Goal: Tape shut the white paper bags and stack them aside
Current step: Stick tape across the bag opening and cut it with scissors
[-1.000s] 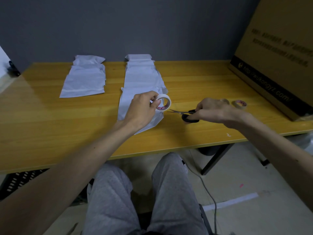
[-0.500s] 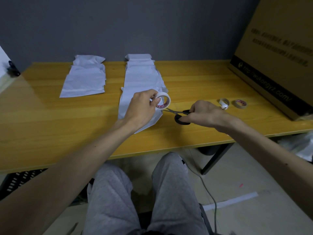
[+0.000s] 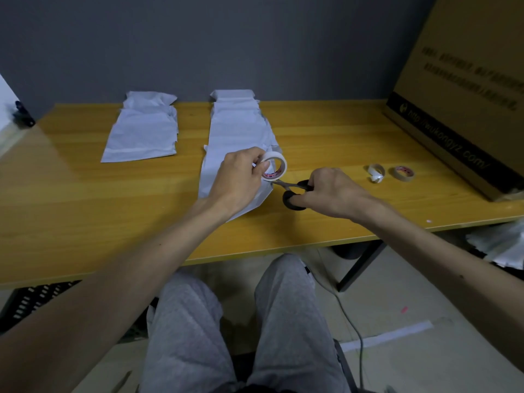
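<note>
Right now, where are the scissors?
Head view, just right of centre: the scissors are in the right hand, blade tips at the tape roll the left hand holds.

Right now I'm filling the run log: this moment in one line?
left hand: grips tape roll | right hand: grips scissors, blades at roll

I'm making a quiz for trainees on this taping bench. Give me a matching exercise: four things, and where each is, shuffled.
1 white tape roll
2 scissors
3 tan tape roll
4 shorter pile of white paper bags

a in the right hand
b lying near the cardboard box
c far left on the table
d in the left hand

Pairs: 1-d, 2-a, 3-b, 4-c
</note>
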Demonstrator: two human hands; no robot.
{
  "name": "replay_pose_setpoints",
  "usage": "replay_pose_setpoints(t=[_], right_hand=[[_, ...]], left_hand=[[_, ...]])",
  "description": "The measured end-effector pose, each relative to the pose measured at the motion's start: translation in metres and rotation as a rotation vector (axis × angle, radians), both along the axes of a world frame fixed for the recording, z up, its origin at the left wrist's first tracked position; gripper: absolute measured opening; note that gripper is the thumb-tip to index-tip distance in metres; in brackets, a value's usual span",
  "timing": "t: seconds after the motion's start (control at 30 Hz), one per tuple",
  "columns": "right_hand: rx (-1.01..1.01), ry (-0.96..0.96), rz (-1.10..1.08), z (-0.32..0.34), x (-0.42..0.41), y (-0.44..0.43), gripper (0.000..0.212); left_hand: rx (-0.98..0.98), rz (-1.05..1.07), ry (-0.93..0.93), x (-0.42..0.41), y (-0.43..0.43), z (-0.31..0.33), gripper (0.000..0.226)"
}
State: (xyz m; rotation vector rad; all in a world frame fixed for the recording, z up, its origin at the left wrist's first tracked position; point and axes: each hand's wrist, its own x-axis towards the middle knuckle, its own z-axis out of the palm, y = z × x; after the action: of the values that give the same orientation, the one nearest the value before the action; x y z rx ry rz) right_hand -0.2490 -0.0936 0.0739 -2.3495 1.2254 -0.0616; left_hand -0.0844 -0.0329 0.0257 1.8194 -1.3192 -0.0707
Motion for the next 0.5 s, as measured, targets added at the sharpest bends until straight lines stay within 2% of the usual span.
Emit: replay_pose_setpoints(t=[0.5], right_hand=[[-0.158, 0.006, 0.084, -0.0093, 0.0026, -0.0027, 0.044]], left_hand=[[0.019, 0.011, 0.033, 0.0016, 0.0055, -0.0003, 0.016]])
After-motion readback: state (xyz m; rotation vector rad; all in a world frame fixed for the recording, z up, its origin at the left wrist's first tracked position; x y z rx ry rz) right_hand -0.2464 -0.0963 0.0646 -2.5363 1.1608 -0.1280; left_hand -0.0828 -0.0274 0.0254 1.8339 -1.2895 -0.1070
